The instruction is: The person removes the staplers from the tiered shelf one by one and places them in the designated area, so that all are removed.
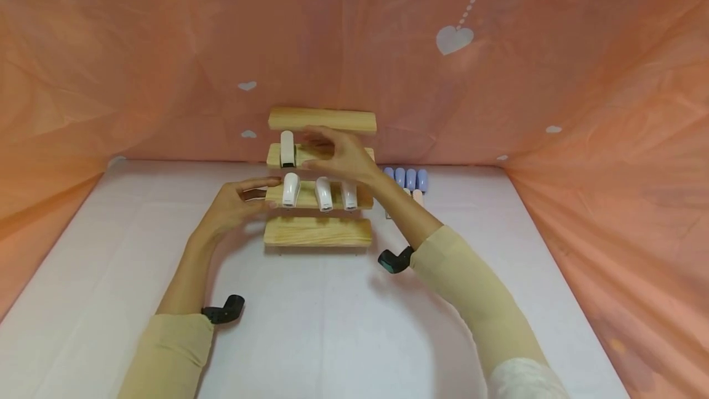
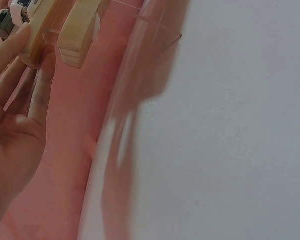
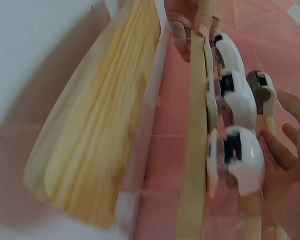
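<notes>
A wooden tiered rack stands on the table. Three white mini staplers sit on its third board from the top; a cream one stands at the left of the board above. My left hand grips the left end of the third board; in the left wrist view the thumb lies on one face, fingers against the other. Over the second board reaches my right hand, fingers spread apart, right of the cream stapler, with nothing visible between them. In the right wrist view the right hand is beside the white staplers.
Several lavender staplers stand in a row right of the rack, with a peach one in front, partly behind my right forearm. An orange cloth with white hearts hangs behind the white table.
</notes>
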`<state>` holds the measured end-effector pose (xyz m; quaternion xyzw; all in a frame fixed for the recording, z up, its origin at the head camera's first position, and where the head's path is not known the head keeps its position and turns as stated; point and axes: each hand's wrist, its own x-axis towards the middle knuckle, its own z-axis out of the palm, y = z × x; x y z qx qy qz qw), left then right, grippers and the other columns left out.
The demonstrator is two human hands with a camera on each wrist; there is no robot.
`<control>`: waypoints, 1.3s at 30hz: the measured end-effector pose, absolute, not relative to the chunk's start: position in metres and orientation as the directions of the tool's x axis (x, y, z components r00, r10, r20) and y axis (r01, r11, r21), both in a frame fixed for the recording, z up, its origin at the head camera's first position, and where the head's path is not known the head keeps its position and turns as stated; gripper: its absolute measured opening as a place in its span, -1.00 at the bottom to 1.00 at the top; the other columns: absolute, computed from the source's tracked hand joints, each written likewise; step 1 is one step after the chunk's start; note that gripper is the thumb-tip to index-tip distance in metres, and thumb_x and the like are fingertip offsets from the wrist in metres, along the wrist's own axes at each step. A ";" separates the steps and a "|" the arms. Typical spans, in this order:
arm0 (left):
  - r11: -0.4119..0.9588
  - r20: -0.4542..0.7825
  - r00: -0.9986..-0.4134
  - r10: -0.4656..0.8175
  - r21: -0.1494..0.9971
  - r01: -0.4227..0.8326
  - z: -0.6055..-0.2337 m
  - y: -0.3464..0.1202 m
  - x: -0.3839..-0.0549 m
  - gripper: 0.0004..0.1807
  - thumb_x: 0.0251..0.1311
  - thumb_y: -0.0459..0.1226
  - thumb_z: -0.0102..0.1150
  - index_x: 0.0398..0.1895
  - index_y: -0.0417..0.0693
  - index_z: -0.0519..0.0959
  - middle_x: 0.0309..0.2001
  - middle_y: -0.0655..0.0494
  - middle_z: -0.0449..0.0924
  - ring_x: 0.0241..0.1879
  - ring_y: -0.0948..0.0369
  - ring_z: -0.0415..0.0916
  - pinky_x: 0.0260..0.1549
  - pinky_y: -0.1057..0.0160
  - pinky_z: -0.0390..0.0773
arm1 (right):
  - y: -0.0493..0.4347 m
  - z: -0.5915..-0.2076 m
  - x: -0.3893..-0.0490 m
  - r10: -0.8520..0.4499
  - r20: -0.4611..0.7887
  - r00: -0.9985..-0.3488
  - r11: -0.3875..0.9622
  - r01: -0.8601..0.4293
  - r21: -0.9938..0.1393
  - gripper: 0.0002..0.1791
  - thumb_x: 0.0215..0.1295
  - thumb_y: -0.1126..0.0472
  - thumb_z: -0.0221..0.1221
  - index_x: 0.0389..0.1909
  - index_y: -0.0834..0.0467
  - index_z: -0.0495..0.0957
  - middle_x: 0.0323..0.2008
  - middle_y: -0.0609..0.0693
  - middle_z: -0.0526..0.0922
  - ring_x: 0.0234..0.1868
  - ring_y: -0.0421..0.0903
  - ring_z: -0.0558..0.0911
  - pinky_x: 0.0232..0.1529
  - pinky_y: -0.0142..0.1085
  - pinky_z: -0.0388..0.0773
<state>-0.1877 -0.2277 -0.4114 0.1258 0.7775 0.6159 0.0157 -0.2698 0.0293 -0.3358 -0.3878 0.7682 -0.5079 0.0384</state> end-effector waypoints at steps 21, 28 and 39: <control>0.234 0.140 -0.966 0.216 0.953 0.191 -0.410 -0.231 -0.186 -0.50 0.18 -0.33 0.40 0.21 -0.21 0.58 0.21 0.05 0.58 0.04 0.26 0.57 -0.05 0.38 0.60 | 0.001 -0.329 -0.267 -0.612 0.289 -0.736 0.399 -0.603 -0.691 -0.26 0.14 0.06 0.45 0.36 -0.02 0.44 0.21 -0.11 0.57 0.18 -0.25 0.50 0.17 -0.43 0.40; 0.224 0.162 -0.962 0.222 0.951 0.211 -0.410 -0.231 -0.185 -0.50 0.18 -0.34 0.39 0.21 -0.25 0.57 0.21 0.06 0.58 0.01 0.27 0.60 -0.09 0.38 0.62 | 0.011 -0.330 -0.266 -0.602 0.330 -0.727 0.361 -0.617 -0.700 -0.29 0.14 0.07 0.45 0.34 0.01 0.46 0.19 -0.09 0.59 0.17 -0.23 0.51 0.17 -0.41 0.42; 0.225 0.121 -0.971 0.205 0.960 0.167 -0.410 -0.229 -0.183 -0.48 0.17 -0.35 0.40 0.21 -0.29 0.55 0.27 -0.10 0.50 0.01 0.30 0.59 -0.11 0.39 0.62 | 0.040 -0.333 -0.265 -0.583 0.338 -0.739 0.246 -0.557 -0.793 -0.29 0.14 0.19 0.45 0.34 0.11 0.45 0.15 -0.02 0.61 0.10 -0.21 0.57 0.14 -0.34 0.51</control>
